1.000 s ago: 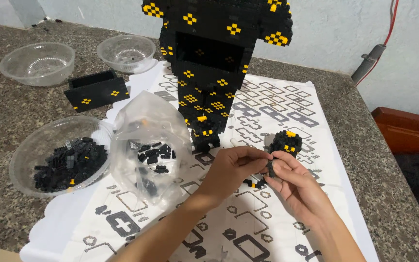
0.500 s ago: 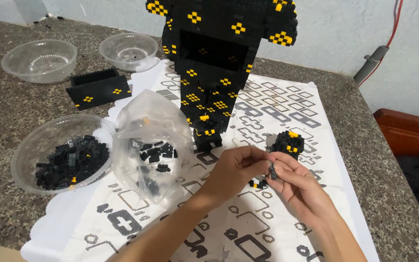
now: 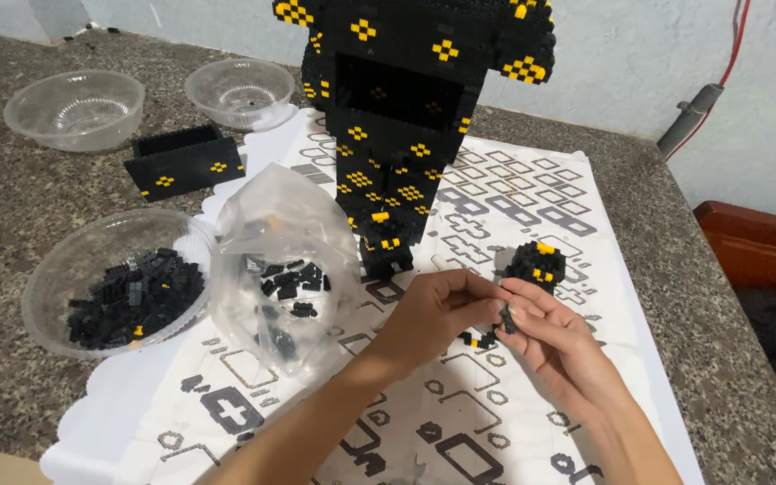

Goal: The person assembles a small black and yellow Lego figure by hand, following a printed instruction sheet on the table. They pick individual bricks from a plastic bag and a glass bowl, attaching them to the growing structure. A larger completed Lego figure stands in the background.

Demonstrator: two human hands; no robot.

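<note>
Both hands are meeting over the white patterned cloth that is covering the middle of the speckled stone counter. The left hand is reaching in from the lower left with its fingers curled, pinching one end of a small black brick piece, and the right hand is coming up from the lower right with thumb and forefinger closing on the same piece, so the two sets of fingertips are almost touching. The piece is being held just above the cloth, and a few loose black and yellow bricks are lying on the cloth directly beneath the hands. Just beyond the right hand's fingertips a small black block with yellow spots is sitting on the cloth. Behind the hands a tall black brick figure with yellow patches is standing upright on the cloth, its top running out of view. To the left of the hands a clear plastic bag with black bricks inside is standing crumpled at the cloth's edge, and just beside it a clear bowl of black bricks is sitting on the counter. Farther back a flat black brick panel is lying near two clear bowls, one at the far left and one nearer the figure.
</note>
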